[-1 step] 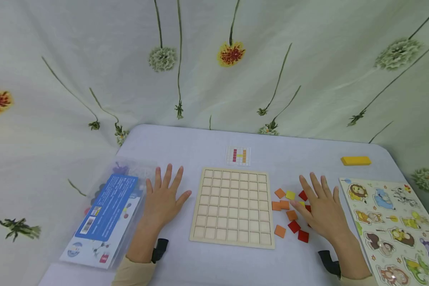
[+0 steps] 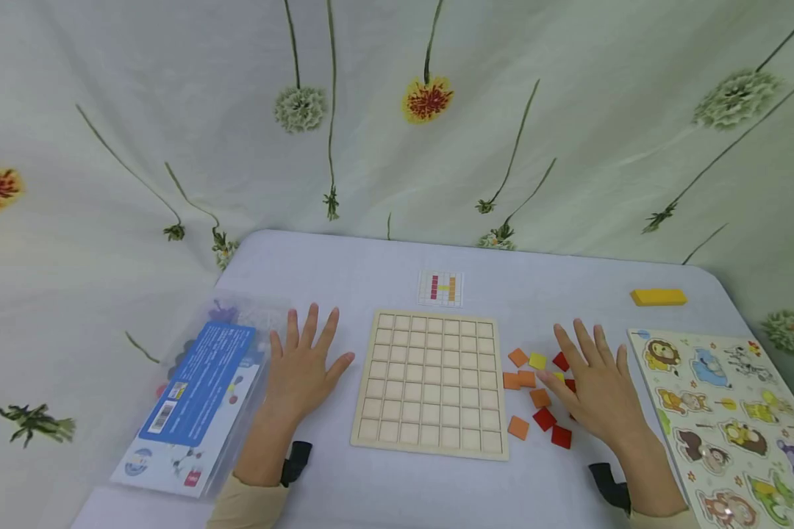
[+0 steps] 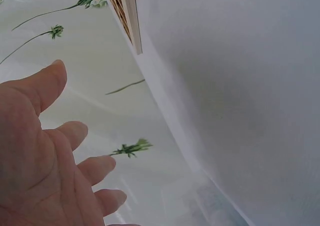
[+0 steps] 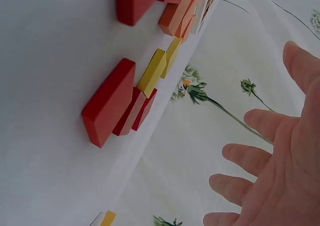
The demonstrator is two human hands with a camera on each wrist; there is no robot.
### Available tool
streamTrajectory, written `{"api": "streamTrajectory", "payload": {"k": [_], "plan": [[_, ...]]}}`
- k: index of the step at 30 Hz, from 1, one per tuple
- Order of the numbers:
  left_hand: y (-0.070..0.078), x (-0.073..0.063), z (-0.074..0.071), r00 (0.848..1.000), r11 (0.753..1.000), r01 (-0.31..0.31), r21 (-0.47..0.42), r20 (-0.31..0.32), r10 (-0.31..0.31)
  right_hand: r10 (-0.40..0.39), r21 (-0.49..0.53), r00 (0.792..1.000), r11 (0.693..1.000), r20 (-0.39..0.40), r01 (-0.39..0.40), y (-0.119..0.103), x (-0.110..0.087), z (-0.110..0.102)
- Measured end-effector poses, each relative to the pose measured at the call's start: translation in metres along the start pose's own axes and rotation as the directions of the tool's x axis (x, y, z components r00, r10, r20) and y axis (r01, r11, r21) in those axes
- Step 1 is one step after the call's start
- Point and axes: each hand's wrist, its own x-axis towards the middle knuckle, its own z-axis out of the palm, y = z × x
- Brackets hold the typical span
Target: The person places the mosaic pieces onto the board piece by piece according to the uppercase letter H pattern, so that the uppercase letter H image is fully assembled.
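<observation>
A square wooden grid board with bare cells lies mid-table between the two hands. My left hand is spread to its left, fingers straight and holding nothing; the left wrist view shows its palm above the white tabletop. On the board's other side my right hand is spread over part of a scatter of small square tiles, hiding some of them. Among these are an orange tile, a yellow tile and a red tile. Behind the board lies a small pattern card with red, yellow and orange squares.
At the left lies a clear plastic bag with a blue-and-white printed card and coloured pieces inside. An animal picture board fills the right side, with a yellow block behind it. Flower-printed cloth hangs behind the table.
</observation>
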Motion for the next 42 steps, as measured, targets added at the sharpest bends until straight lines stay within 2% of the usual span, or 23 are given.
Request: {"api": "streamTrajectory", "payload": {"k": [4,9,12,14,17,18,20,24,26,28,30,32,34,37,42], "plan": [[0.001,0.001,0.001,1.0,1.0,0.002,-0.005,0.001,-0.002,-0.007,0.005,1.0,1.0,-0.029,0.007,0.004,0.001,-0.001],[0.003,0.0,-0.004,1.0,0.999,-0.013,-0.042,-0.009,0.013,-0.026,0.052,0.994,0.998,-0.108,0.031,0.011,0.002,-0.004],[0.008,-0.004,-0.007,0.999,0.987,-0.039,-0.154,-0.042,0.033,-0.004,0.118,0.984,0.993,-0.179,0.025,0.016,0.003,-0.006],[0.013,-0.008,-0.007,0.997,0.96,-0.059,-0.274,-0.06,0.045,0.039,0.169,0.972,0.986,-0.232,0.001,0.02,0.004,-0.005],[0.02,-0.015,-0.003,0.996,0.877,-0.08,-0.473,-0.066,0.055,0.125,0.251,0.95,0.967,-0.285,-0.052,0.026,0.007,-0.004],[0.021,-0.017,0.0,0.997,0.84,-0.076,-0.537,-0.057,0.054,0.155,0.274,0.946,0.959,-0.286,-0.075,0.028,0.008,-0.003],[0.021,-0.019,0.007,0.998,0.751,-0.058,-0.658,-0.033,0.048,0.209,0.32,0.942,0.94,-0.263,-0.119,0.032,0.01,-0.001],[0.017,-0.019,0.019,0.999,0.561,-0.025,-0.828,-0.009,0.031,0.277,0.423,0.951,0.884,-0.136,-0.197,0.04,0.015,0.003],[0.014,-0.019,0.023,1.0,0.5,-0.008,-0.866,0.001,0.019,0.302,0.471,0.952,0.847,-0.048,-0.245,0.043,0.016,0.005],[0.012,-0.019,0.028,1.0,0.463,0.012,-0.886,0.019,0.011,0.317,0.509,0.948,0.811,0.028,-0.286,0.046,0.018,0.007],[0.009,-0.019,0.033,0.999,0.454,0.03,-0.891,0.035,0.002,0.323,0.531,0.943,0.786,0.084,-0.317,0.048,0.019,0.01],[0.008,-0.019,0.038,0.999,0.46,0.039,-0.887,0.044,0.0,0.323,0.55,0.938,0.764,0.124,-0.336,0.051,0.02,0.014],[0.007,-0.019,0.042,0.999,0.474,0.034,-0.88,0.04,0.002,0.321,0.555,0.935,0.755,0.151,-0.349,0.052,0.021,0.018],[0.005,-0.019,0.048,1.0,0.512,0.02,-0.859,0.02,-0.005,0.312,0.554,0.931,0.749,0.19,-0.364,0.054,0.022,0.024],[0.004,-0.02,0.054,0.999,0.591,0.036,-0.806,0.025,-0.027,0.308,0.519,0.927,0.768,0.213,-0.375,0.056,0.021,0.03]]}}
